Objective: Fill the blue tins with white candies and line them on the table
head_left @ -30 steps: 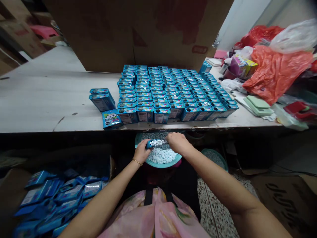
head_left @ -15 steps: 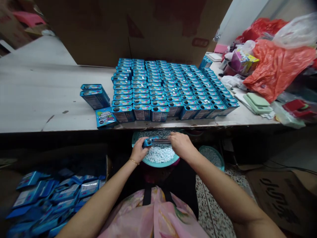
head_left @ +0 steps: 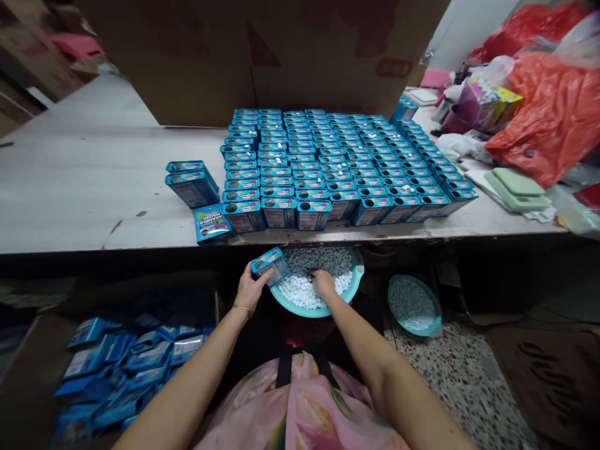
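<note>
My left hand [head_left: 249, 289] is closed around a small blue candy box [head_left: 270, 267], held tilted over the left rim of a turquoise basin [head_left: 300, 310]. A dark round opening shows in the box's top end. The basin is full of small white candies [head_left: 300, 292]. My right hand [head_left: 323, 284] is down among them, fingers closed; a dark bit shows at the fingertips, but what they grip is hidden. On the table above stand rows of matching blue boxes [head_left: 313, 212], with white candies on some tops. One box [head_left: 212, 222] leans by the front left row.
A large cardboard box [head_left: 262, 56] stands behind the rows. At lower left, a carton holds many blue boxes [head_left: 135, 362]. A second turquoise basin [head_left: 413, 303] sits at right near the floor. Plastic bags [head_left: 548, 119] and a green scale [head_left: 518, 187] crowd the table's right side.
My right hand has moved from beside the box's opening, where it held a long greyish thing, down into the candies. My left hand has shifted slightly left and tilted the box more upright.
</note>
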Available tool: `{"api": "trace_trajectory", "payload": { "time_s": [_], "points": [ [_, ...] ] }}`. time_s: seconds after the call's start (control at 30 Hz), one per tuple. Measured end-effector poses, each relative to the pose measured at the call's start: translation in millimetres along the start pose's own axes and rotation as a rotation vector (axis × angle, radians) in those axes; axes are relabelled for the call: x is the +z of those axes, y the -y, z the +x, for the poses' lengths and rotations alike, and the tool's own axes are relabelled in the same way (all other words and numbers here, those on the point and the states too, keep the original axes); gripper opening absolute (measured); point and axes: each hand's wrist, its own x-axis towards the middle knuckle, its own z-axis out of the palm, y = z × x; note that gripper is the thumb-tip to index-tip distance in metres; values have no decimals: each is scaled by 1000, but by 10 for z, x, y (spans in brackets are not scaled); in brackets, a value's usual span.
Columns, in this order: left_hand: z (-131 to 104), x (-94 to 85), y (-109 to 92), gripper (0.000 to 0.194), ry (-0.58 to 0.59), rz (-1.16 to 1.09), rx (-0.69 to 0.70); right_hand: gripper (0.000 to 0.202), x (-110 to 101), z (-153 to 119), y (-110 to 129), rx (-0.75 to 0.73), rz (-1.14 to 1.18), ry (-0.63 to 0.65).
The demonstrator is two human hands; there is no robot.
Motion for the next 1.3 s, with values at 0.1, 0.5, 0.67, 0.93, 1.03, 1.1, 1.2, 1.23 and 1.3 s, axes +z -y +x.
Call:
{"api": "trace_trajectory", "payload": {
  "time_s": [0.1, 0.5, 0.67, 0.93, 1.03, 1.1, 1.2, 1.23, 1.3],
  "points": [
    [6, -74, -24, 49, -49, -17, -32, 36, -10, -12, -90, 45, 108, -70],
    [-57, 42, -119, 41, 139, 354, 232, 28, -768, -490, -542, -74, 375, -242],
    [-96, 282, -132, 39, 202, 471, 303, 28, -1139, -603, -239, -107, 52, -208],
    [-75, 344, -95, 38, 217, 556, 373, 28, -1446, -700, 292, -134, -346, -139],
    [-44, 349, -78, 38, 209, 547, 378, 26, -1493, -723, 337, -146, -391, -135],
    [-20, 362, -69, 38, 213, 523, 374, 25, -1513, -735, 335, -145, -395, -139],
    [8, 386, -56, 38, 224, 472, 366, 26, -1524, -752, 275, -136, -374, -164],
    [13, 390, -53, 38, 225, 457, 358, 27, -1516, -759, 227, -136, -362, -179],
    [15, 374, -50, 39, 213, 425, 334, 26, -1464, -773, 73, -131, -326, -206]
  ]
}}
